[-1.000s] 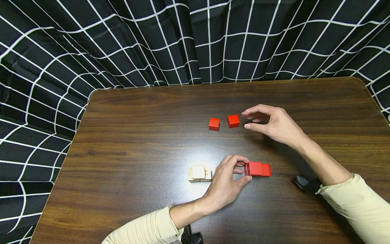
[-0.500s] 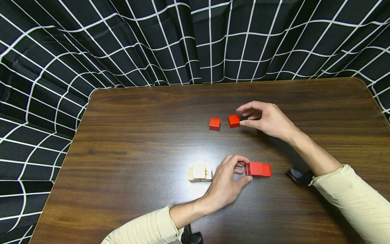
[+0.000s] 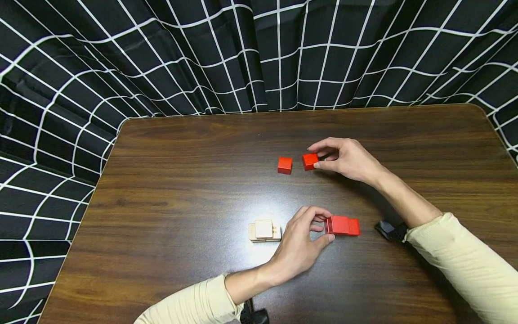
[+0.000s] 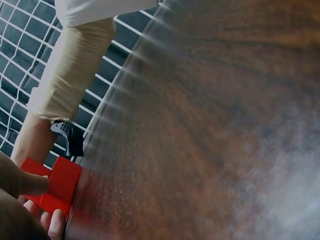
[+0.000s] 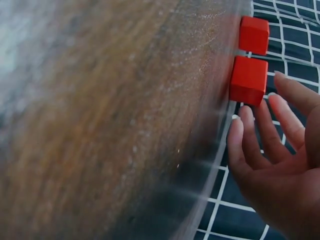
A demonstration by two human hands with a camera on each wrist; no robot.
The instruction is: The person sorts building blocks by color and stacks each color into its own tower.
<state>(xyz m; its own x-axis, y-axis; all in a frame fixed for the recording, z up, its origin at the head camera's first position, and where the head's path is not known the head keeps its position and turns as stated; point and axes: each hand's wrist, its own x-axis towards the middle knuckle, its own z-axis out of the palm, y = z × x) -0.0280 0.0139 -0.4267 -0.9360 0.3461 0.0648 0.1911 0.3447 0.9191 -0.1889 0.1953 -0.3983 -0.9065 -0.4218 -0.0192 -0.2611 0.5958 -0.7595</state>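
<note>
My left hand [image 3: 301,240] holds the left end of a small group of red blocks [image 3: 341,225], thumb on the near side and index finger on the far side. In the left wrist view the thumb lies over these red blocks [image 4: 65,177], with fingertips below. Farther back, my right hand [image 3: 350,157] reaches around a red cube [image 3: 309,161]; its thumb is at the near right corner and its index finger behind. The right wrist view shows the fingers spread close to that cube [image 5: 249,77], without a clear grip.
Left of that cube sits another red cube [image 3: 284,165], a short gap away. A small stack of pale wooden blocks [image 3: 264,230] stands just left of my left hand. The brown wooden table [image 3: 182,180] ends at a black curtain with white grid lines [image 3: 259,54].
My right hand has moved left to the nearer red cube, its thumb and index finger coming around it. The left hand and the red blocks it holds have stayed put.
</note>
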